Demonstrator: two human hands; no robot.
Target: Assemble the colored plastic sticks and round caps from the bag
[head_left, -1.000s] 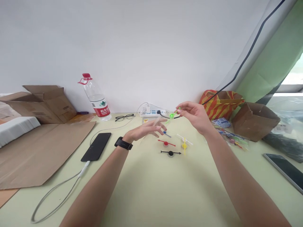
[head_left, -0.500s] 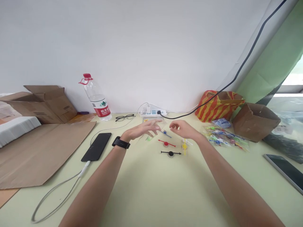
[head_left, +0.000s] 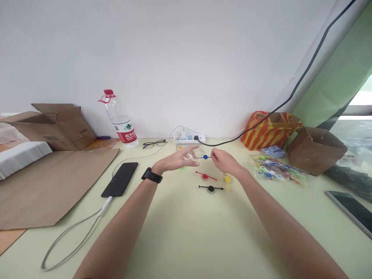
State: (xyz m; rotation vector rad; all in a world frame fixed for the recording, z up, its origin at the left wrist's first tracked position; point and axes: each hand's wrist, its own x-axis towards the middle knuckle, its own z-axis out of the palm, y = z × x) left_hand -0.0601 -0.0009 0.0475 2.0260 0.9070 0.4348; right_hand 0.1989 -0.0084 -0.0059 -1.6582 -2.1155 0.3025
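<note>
Between my hands is a blue arrow spinner with a round hub. My right hand pinches its right end, fingers closed. Crumpled clear plastic, which looks like a small bag, sits in the curve of my left hand, between thumb and fingers. Just nearer to me lie a red arrow spinner and a black arrow spinner. A yellow arrow spinner is below my right wrist. Part of a green piece shows under my left hand.
A power strip lies by the wall, with glasses and a water bottle to its left. On the left are a phone and cardboard. Bagged spinners, a striped bag and another phone occupy the right.
My right hand has closed on the blue spinner's end, and the spinner has been raised and turned level. Clear plastic now shows bunched in my left hand.
</note>
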